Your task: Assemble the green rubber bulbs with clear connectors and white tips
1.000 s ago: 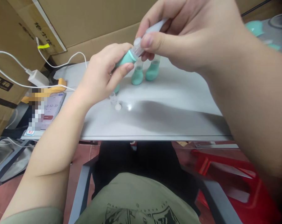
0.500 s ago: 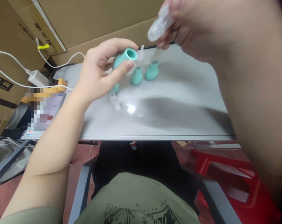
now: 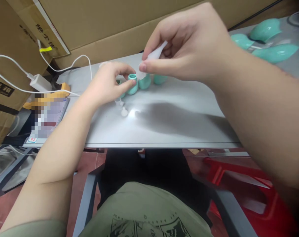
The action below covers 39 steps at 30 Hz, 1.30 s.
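Note:
My left hand is closed on a small teal bulb, its round opening facing up, low over the grey table. Beside it, my right hand pinches a translucent white nozzle, tilted, with its wide end near the left hand's bulb. Just behind that wide end stands another teal bulb, and a further one is partly hidden under my right hand. Another teal piece shows behind my left fingers. A small clear cup-like part and a white round piece lie in front.
Several larger teal pieces lie at the back right. At the left are a phone, a white charger with cable and a yellow object. Cardboard rises behind the table; a red stool is at lower right.
My left hand has lowered its bulb to the table and turned it upright. My right hand has come down and left with the nozzle, uncovering the teal pieces at the back right.

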Motion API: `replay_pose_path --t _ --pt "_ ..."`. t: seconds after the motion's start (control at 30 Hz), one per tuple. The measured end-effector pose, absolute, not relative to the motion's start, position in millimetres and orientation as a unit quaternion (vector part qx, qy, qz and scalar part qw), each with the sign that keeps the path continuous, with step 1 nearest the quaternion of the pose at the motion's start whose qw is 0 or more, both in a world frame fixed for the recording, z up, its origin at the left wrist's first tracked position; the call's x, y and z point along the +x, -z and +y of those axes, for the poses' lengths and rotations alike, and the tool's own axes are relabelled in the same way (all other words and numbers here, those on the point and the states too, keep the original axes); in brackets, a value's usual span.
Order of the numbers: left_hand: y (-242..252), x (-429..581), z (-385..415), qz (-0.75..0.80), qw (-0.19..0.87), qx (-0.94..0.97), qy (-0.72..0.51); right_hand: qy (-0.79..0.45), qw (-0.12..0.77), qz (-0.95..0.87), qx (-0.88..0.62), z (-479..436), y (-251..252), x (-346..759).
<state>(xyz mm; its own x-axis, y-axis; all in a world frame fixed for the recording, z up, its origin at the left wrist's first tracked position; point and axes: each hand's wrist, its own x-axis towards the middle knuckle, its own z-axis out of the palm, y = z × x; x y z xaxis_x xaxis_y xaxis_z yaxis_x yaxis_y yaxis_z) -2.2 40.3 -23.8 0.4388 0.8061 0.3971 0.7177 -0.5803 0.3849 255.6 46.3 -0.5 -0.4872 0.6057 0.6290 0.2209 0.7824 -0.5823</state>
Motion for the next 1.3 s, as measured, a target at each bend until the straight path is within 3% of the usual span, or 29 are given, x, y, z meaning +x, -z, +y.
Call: replay_pose_path --t 0.13,0.47,0.7,1.17,1.23,1.3 --pt "24.1 0.8 40.7 0.442 0.088 0.855 -0.258 -0.210 0.378 -0.871 -0.232 43.7 4.3 251.7" --pt "26.4 -4.1 43.7 0.420 0.102 0.864 -0.256 -0.183 0.341 -0.884 -0.261 38.9 3.9 251.7" --pt "13.9 -9.0 26.7 0.354 0.092 0.882 -0.299 -0.163 0.366 -0.875 -0.273 40.3 11.4 242.8" --pt "12.5 1.7 16.0 0.441 0.072 0.815 -0.369 -0.090 0.409 -0.845 -0.332 27.5 7.2 239.6" --pt "9.9 -6.7 19.8 0.428 0.093 0.821 -0.366 -0.113 0.380 -0.856 -0.334 23.1 1.1 241.1" --pt "8.2 -14.4 23.4 0.410 0.103 0.832 -0.360 -0.169 0.282 -0.888 -0.322 21.2 -2.3 241.1"
